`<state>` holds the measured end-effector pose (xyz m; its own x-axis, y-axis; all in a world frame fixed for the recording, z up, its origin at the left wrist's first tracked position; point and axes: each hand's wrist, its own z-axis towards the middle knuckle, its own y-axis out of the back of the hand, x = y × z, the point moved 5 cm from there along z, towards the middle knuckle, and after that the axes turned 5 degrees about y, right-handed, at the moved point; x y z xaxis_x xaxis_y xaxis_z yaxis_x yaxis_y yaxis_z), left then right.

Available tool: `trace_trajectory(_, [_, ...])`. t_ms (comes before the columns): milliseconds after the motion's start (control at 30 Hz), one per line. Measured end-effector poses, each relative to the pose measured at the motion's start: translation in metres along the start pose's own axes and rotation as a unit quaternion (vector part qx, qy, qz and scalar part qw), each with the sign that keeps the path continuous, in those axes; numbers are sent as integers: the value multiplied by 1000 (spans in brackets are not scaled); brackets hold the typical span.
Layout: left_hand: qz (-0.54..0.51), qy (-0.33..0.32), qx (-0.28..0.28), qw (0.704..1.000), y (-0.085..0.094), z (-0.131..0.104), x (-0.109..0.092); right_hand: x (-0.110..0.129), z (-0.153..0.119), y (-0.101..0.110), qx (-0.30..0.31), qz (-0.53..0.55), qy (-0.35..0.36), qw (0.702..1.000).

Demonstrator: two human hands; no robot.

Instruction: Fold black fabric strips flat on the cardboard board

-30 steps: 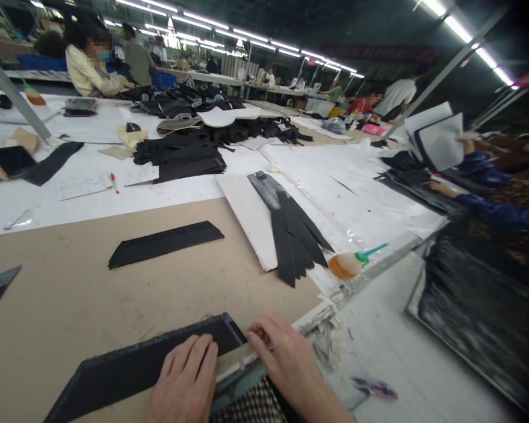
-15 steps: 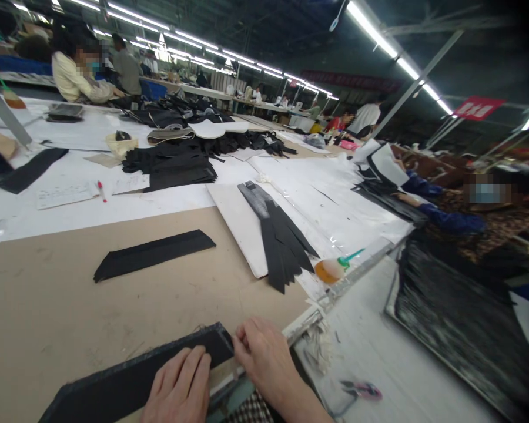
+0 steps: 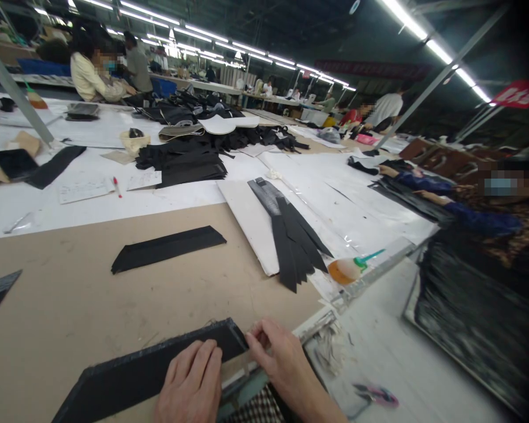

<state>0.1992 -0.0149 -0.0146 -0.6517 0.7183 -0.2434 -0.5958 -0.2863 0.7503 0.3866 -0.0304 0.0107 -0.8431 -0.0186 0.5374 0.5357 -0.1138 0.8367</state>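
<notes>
A long black strip [image 3: 127, 376] with slanted ends lies along the near edge of the tan board [image 3: 92, 305]. My left hand [image 3: 191, 379] rests flat on its lower edge, fingers stretched out side by side, holding nothing. At the strip's right tip is my right hand [image 3: 275, 355], thumb and forefinger pinched at the corner. A shorter black strip [image 3: 170, 248] lies farther back on the board. Right of it, a fan of black strips [image 3: 293, 247] overlaps a white card [image 3: 251, 226].
A glue bottle [image 3: 346, 270] with a green nozzle lies near the table's edge. Small pink-handled snips [image 3: 377, 395] are at the lower right. Black pieces [image 3: 189, 164] are piled farther back. A person in blue sleeves [image 3: 480, 220] handles black material at the right.
The view has swung left, shifting the table's contents rightward in the picture. My hands stay at the same strip. The person at the right has lowered the white and black pieces.
</notes>
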Motion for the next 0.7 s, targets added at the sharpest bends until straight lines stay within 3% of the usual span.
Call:
trace_trajectory(267, [14, -30, 3, 999, 3, 6, -2, 9, 5, -2, 32, -85, -9, 996])
trace_trajectory(433, [8, -5, -5, 1000, 3, 4, -1, 7, 13, -5, 50, -72, -37, 995])
trace_trajectory(700, [19, -19, 4, 1000, 2, 1, 0, 10, 14, -7, 40, -37, 1, 999])
